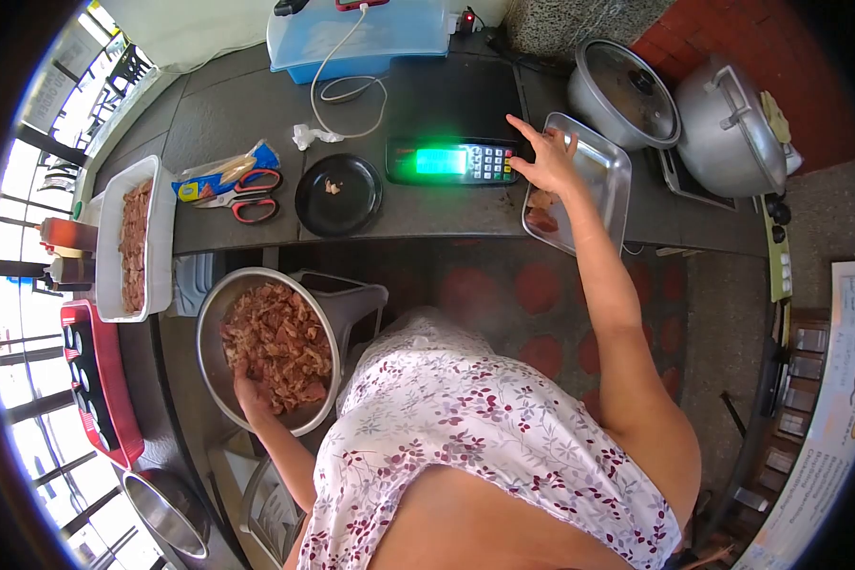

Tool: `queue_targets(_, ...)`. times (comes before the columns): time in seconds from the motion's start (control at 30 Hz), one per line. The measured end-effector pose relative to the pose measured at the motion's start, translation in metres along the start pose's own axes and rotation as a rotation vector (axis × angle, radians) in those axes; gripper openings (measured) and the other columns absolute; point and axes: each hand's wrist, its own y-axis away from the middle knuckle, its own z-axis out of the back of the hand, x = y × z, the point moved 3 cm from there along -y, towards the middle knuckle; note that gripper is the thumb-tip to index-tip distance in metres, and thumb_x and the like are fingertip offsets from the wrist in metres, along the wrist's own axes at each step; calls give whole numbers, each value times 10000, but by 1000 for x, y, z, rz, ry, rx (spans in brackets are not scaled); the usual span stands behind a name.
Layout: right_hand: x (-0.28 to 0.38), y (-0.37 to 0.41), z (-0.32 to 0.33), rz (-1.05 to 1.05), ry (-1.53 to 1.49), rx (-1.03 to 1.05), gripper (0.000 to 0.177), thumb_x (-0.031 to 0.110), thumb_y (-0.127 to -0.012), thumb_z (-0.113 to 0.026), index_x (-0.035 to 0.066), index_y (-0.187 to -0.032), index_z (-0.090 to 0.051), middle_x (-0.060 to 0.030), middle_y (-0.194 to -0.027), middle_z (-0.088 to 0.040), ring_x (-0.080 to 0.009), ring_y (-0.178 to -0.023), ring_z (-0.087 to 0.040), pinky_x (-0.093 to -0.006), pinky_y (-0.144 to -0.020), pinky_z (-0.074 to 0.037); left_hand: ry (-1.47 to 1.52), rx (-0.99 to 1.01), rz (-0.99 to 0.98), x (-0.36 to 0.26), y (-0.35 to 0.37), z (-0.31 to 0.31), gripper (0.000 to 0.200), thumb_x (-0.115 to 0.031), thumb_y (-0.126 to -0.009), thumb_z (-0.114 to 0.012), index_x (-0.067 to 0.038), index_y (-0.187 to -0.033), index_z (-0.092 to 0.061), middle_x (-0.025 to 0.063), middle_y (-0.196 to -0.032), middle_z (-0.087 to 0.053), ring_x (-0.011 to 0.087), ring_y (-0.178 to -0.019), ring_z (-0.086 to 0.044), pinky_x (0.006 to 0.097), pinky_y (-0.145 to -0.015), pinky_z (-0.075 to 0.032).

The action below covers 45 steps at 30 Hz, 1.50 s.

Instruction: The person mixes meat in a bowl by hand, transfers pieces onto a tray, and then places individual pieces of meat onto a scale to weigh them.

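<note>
My left hand [250,394] reaches into a large steel bowl [211,294] of sliced raw meat [280,342]; its fingertips are hidden against the meat. My right hand [548,163] has its fingers spread, above the near left part of a metal tray [610,195] and just right of the keypad of a digital scale [399,163]. Green light glows from the scale's display. A few meat pieces [541,218] lie in the tray. Left of the scale, a black plate [339,218] holds small scraps.
A white container of meat [109,242], red-handled scissors [252,201] and a blue packet of sticks [228,173] are at left. Pots [731,133] stand at back right. A white cable [323,81] runs from the blue box [361,47]. The bowl sits beside a grey stool [356,304].
</note>
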Motion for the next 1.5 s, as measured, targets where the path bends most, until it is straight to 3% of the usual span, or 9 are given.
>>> queue_targets(0.17,-1,1,-14,-23,-35,-130,689,365,-789,-677,409,-1396,-355,-310,-1268,-494,-438,-1314,-331,-657,-1078,-14,-15,-36,22,1,1,-3,332,-204,-924,-555,-94,-1237,-554,46,-1093,-602,177,-879,-578,316,-812,-500)
queue_targets(0.23,0,2,-14,-53,-56,-171,716,300,-751,-717,383,-1384,-392,-142,-1217,-591,-297,-1278,-422,-638,-1087,25,-29,-41,38,3,-3,-1,324,-204,-926,-552,-97,-1232,-557,45,-1080,-604,174,-883,-576,313,-807,-500)
queue_targets(0.43,2,3,-14,-100,-114,-208,698,282,-720,-725,382,-1350,-440,-82,-1074,-617,-257,-1169,-489,-644,-1087,11,24,-47,51,1,1,-12,289,-200,-930,-548,-97,-1199,-567,41,-1043,-609,162,-855,-569,308,-776,-498)
queue_targets(0.57,-2,4,-20,-73,-113,-307,686,287,-717,-729,378,-1340,-458,-82,-1047,-615,-248,-1144,-497,-644,-1086,9,8,-43,45,1,-6,-10,266,-184,-931,-543,-98,-1181,-572,33,-996,-625,155,-811,-577,303,-735,-499)
queue_targets(0.73,-3,3,-16,-80,-155,-208,694,256,-717,-748,393,-1336,-466,-86,-1050,-596,-231,-1140,-498,-646,-1081,4,-6,7,54,-1,-11,-12,250,-181,-935,-542,-106,-1171,-576,24,-976,-635,154,-792,-591,303,-701,-495)
queue_targets(0.87,-2,3,-11,-100,-212,-148,689,245,-720,-752,394,-1331,-472,-66,-1053,-592,-229,-1129,-502,-644,-1080,-19,26,10,58,-4,-7,-15,300,-211,-948,-526,-127,-1234,-560,27,-1006,-643,154,-836,-605,306,-717,-496)
queue_targets(1.0,1,6,-14,-124,-229,-222,686,237,-713,-756,405,-1319,-482,-55,-1043,-589,-233,-1156,-472,-638,-1079,-46,-53,50,37,-4,-17,2,350,-241,-956,-514,-135,-1288,-540,31,-1086,-633,155,-905,-603,318,-782,-492)
queue_targets(1.2,3,7,-14,-167,-273,-216,692,221,-707,-755,421,-1312,-485,-60,-1072,-568,-236,-1177,-440,-650,-1073,-42,-37,6,68,-3,-15,3,349,-243,-949,-530,-128,-1279,-547,40,-1180,-597,171,-931,-597,319,-819,-485)
queue_targets(1.5,5,6,-9,-178,-292,-156,686,210,-721,-747,431,-1314,-481,-64,-1085,-564,-241,-1191,-441,-659,-1072,-56,-11,43,37,-5,-15,-1,317,-227,-949,-532,-120,-1247,-555,29,-1085,-606,173,-870,-582,341,-772,-504)
